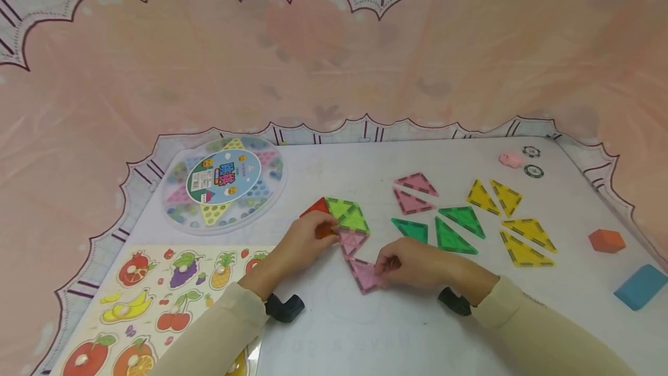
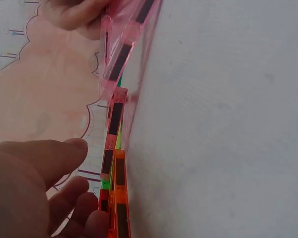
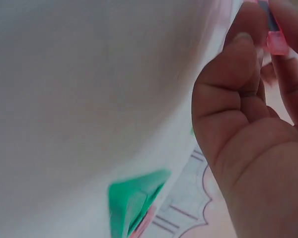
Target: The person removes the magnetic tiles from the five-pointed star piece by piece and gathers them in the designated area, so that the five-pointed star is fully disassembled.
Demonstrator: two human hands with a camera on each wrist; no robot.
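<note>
- Pink tile: right hand pinches its right corner; it extends left.
- Its upper-left corner lies just beside the cluster.
- Left hand, farther away, is loose-fingered at the orange tile.

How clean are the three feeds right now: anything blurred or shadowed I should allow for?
Head: soft, fairly even light, with the yellow tiles readable; left wrist: a soft shadow dims the tabletop beside the orange tile; right wrist: the green tile is blurred, while the right hand looks sharper.
</note>
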